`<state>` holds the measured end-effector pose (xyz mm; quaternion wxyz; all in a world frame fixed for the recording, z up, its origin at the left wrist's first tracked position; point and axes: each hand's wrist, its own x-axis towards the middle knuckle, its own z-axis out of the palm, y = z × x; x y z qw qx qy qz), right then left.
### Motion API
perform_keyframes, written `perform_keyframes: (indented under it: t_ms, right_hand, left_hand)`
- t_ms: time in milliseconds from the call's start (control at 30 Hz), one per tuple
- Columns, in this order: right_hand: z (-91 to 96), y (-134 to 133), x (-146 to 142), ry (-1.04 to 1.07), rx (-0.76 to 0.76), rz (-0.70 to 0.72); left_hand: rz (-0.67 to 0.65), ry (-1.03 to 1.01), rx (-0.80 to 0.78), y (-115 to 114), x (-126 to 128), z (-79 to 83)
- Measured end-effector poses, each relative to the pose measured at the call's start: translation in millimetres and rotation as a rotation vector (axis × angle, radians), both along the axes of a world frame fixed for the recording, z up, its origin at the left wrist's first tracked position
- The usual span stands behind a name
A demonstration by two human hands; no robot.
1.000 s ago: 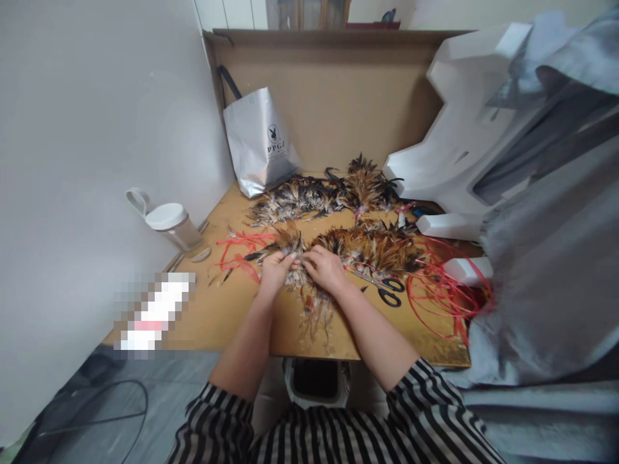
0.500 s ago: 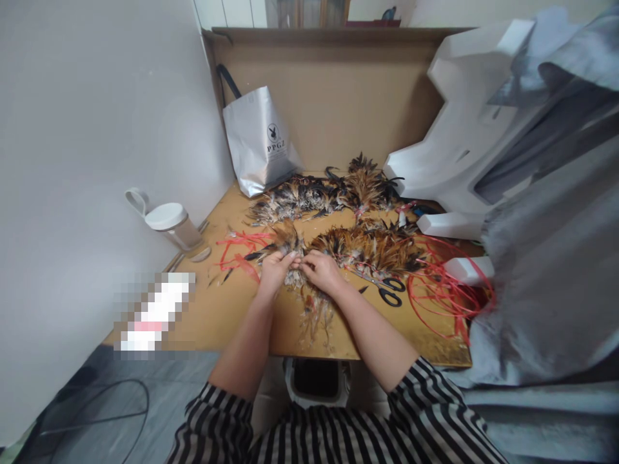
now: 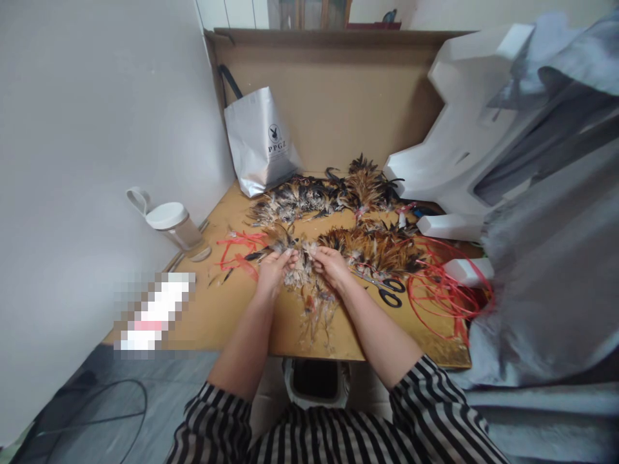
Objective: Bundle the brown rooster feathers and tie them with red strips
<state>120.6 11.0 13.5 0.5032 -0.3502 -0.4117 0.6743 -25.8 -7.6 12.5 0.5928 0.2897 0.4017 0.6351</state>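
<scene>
Over the middle of the table, my left hand (image 3: 276, 269) is closed in a pinch on a bunch of brown and dark feathers (image 3: 281, 238). A short gap away, my right hand (image 3: 331, 264) pinches a small pale feather (image 3: 310, 247) between thumb and fingers. Loose pale fluffy feathers (image 3: 314, 303) lie below and between my hands. Just right of my right hand spreads a row of golden-brown feathers (image 3: 382, 248). Scissors with black handles (image 3: 391, 292) lie beside it. Behind my hands is a heap of black and brown feathers (image 3: 309, 196).
Red plastic ribbon (image 3: 445, 290) tangles at the right, with more red strips (image 3: 236, 248) at the left. A silver bag (image 3: 261, 142) leans at the back left. A lidded cup (image 3: 176, 229) stands at the left edge. White foam (image 3: 464, 122) and grey cloth (image 3: 551, 258) border the right.
My hands were together at the feather bunch and have now drawn apart. My right hand has moved to the right with a pale feather in its fingers; my left has shifted slightly.
</scene>
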Motion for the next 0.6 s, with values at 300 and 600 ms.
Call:
perform_keyframes:
  t_ms: [300, 600]
  right_hand:
    - [-1.0, -4, -8, 0.053, 0.015, -0.029]
    - [-5.4, -7, -16, -0.076, 0.084, -0.157]
  left_hand:
    - [-0.146, 0.072, -0.056, -4, 7, -3.2]
    - [-0.215, 0.074, -0.078, -5, 10, -3.4]
